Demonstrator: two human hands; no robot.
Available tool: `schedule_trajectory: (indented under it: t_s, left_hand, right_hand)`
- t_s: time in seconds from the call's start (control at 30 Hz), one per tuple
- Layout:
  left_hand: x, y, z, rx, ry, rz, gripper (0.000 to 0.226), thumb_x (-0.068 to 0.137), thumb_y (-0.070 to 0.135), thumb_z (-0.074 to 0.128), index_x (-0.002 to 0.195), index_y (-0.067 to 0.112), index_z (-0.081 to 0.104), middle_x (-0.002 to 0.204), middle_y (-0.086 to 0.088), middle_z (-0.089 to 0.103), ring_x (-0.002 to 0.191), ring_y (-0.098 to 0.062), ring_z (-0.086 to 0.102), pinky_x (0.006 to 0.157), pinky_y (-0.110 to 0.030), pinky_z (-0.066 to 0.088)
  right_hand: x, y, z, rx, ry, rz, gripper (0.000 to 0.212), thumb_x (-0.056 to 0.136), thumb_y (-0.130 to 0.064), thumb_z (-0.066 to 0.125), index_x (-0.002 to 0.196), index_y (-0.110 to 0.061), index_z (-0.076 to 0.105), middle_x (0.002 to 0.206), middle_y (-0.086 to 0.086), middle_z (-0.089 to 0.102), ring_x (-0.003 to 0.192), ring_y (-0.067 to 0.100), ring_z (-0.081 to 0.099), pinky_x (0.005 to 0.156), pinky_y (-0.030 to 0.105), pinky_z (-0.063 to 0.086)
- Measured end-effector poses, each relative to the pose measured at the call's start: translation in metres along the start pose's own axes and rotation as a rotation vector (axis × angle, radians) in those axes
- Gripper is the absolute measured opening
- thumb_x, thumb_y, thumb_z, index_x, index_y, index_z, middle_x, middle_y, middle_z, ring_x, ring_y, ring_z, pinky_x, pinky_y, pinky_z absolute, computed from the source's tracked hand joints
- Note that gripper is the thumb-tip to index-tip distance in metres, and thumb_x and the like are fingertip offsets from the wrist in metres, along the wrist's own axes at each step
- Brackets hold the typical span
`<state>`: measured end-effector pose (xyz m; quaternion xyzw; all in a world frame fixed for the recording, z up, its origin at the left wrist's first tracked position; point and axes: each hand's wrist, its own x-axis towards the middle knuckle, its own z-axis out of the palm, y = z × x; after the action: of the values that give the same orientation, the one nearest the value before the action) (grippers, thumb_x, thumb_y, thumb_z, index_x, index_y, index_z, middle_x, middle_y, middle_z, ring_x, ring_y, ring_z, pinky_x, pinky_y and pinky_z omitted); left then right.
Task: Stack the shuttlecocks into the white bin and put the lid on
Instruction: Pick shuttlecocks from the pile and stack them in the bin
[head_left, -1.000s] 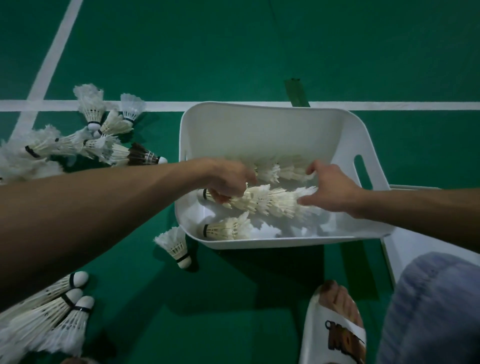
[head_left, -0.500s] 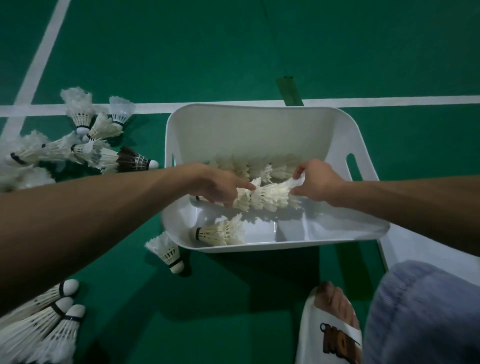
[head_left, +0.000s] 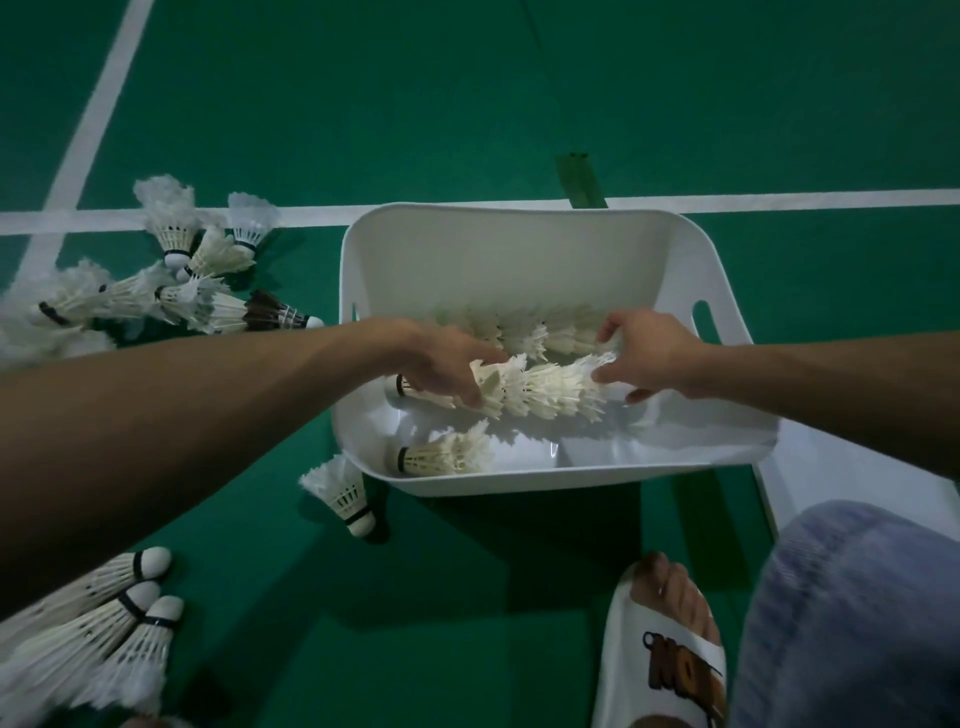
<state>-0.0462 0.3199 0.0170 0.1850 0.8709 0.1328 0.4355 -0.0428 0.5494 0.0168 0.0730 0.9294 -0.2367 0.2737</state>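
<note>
Fingers (head_left: 470, 397) of the left hand (head_left: 441, 364) curl over the cork end of a nested row of shuttlecocks (head_left: 540, 389), while the right hand (head_left: 652, 353) pinches its open feather end. The row is held level just above the bottom of the white bin (head_left: 498, 260), and gripping both ends probably keeps it from buckling or sliding apart as it is laid down. It hangs parallel to another nested row (head_left: 524, 332) lying against the bin's far wall, and a shorter stack (head_left: 441, 456) rests near the front wall; side-by-side rows look like the way to make them all fit.

Much remains outside on the green court floor (head_left: 467, 104): one loose shuttlecock (head_left: 345, 493) just beside the bin's near corner, a jumbled pile (head_left: 171, 291) to the left and three long stacks (head_left: 93, 613) at lower left. A flat white panel, apparently the lid (head_left: 841, 483), lies on the floor at the bin's right side, not yet fitted. A sandalled foot (head_left: 670, 665) and a knee in blue fabric (head_left: 857, 623) fill the lower right.
</note>
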Motion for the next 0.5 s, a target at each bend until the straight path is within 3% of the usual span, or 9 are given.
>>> schedule_trajectory:
  t_s: [0.07, 0.13, 0.23, 0.3, 0.4, 0.5]
  left_hand:
    - [-0.006, 0.0, -0.001, 0.039, 0.072, 0.023, 0.068, 0.092, 0.033, 0.059, 0.15, 0.028, 0.025, 0.153, -0.007, 0.028, 0.134, -0.027, 0.036, 0.109, -0.041, 0.031]
    - [-0.015, 0.0, -0.003, 0.052, 0.166, 0.044, 0.069, 0.09, 0.037, 0.062, 0.148, 0.022, 0.03, 0.151, -0.008, 0.031, 0.131, -0.027, 0.04, 0.109, -0.04, 0.033]
    - [-0.036, 0.0, -0.005, 0.159, 0.33, 0.081, 0.073, 0.086, 0.045, 0.063, 0.147, 0.021, 0.03, 0.15, -0.008, 0.03, 0.131, -0.028, 0.035, 0.112, -0.043, 0.031]
    - [-0.055, -0.001, -0.008, 0.207, 0.422, 0.096, 0.072, 0.086, 0.046, 0.062, 0.146, 0.019, 0.032, 0.15, -0.008, 0.031, 0.133, -0.028, 0.031, 0.113, -0.044, 0.028]
    - [-0.089, -0.009, -0.014, 0.223, 0.571, 0.079, 0.06, 0.087, 0.046, 0.062, 0.137, 0.018, 0.044, 0.143, -0.01, 0.036, 0.13, -0.028, 0.031, 0.11, -0.039, 0.026]
    - [-0.122, -0.031, -0.014, 0.139, 0.674, 0.011, 0.054, 0.085, 0.045, 0.064, 0.129, 0.018, 0.048, 0.138, -0.01, 0.039, 0.125, -0.026, 0.034, 0.107, -0.041, 0.032]
  right_hand:
    - [-0.008, -0.008, -0.007, -0.152, -0.001, -0.031, 0.045, 0.082, -0.019, 0.075, 0.12, -0.011, 0.051, 0.087, 0.001, 0.049, 0.071, 0.021, 0.061, 0.047, 0.028, 0.057]
    - [-0.017, -0.018, -0.013, -0.29, 0.023, -0.072, 0.044, 0.083, -0.025, 0.073, 0.119, -0.011, 0.052, 0.088, 0.001, 0.051, 0.07, 0.02, 0.06, 0.047, 0.028, 0.054]
    - [-0.031, -0.041, -0.018, -0.445, 0.078, -0.238, 0.044, 0.08, -0.032, 0.072, 0.116, -0.013, 0.057, 0.106, 0.005, 0.063, 0.078, 0.019, 0.057, 0.064, 0.026, 0.044]
    - [-0.045, -0.063, -0.015, -0.444, 0.087, -0.337, 0.045, 0.08, -0.035, 0.073, 0.117, -0.014, 0.059, 0.116, 0.006, 0.064, 0.087, 0.019, 0.054, 0.073, 0.027, 0.041]
    - [-0.073, -0.102, -0.008, -0.376, 0.078, -0.452, 0.045, 0.079, -0.037, 0.074, 0.117, -0.018, 0.06, 0.117, 0.003, 0.064, 0.087, 0.018, 0.061, 0.072, 0.028, 0.048]
    - [-0.1, -0.139, 0.001, -0.303, 0.093, -0.59, 0.042, 0.08, -0.036, 0.074, 0.116, -0.018, 0.061, 0.12, 0.002, 0.063, 0.092, 0.016, 0.059, 0.073, 0.025, 0.044]
